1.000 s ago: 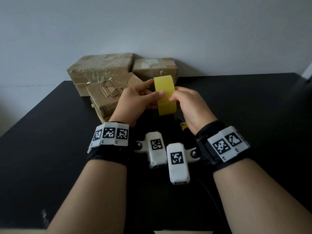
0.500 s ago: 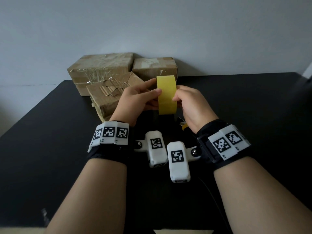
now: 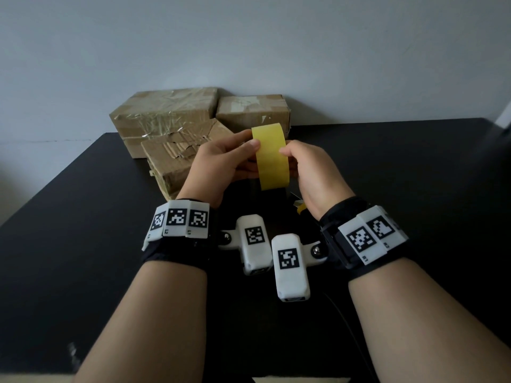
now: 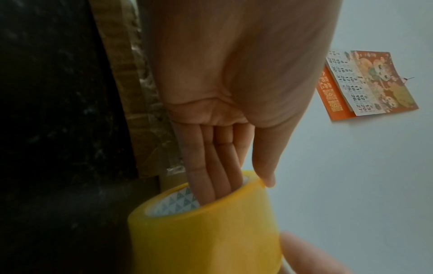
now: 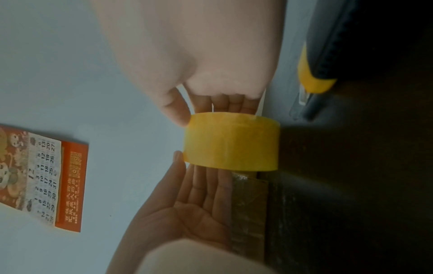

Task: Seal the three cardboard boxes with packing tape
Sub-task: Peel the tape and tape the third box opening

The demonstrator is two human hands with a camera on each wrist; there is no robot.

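Observation:
A yellow roll of packing tape (image 3: 272,156) is held upright above the table between both hands. My left hand (image 3: 243,158) grips it with its fingers (image 4: 211,178) inside the core and its thumb on the outer rim. My right hand (image 3: 291,158) pinches the other side, its thumb (image 5: 178,111) on the roll (image 5: 232,140). Three cardboard boxes stand behind the hands: a large taped one (image 3: 166,114) at back left, a smaller one (image 3: 251,109) at back right, and a torn-topped one (image 3: 168,161) in front, partly hidden by my left hand.
A yellow-and-black utility knife (image 5: 314,77) lies on the black table (image 3: 401,175) under my right wrist; its tip (image 3: 300,208) shows in the head view. A calendar (image 4: 365,83) hangs on the wall. Bare tabletop lies left and right of the hands.
The roll has turned slightly between the hands and the thumbs have shifted a little on its rim. Both hands stay in the same place.

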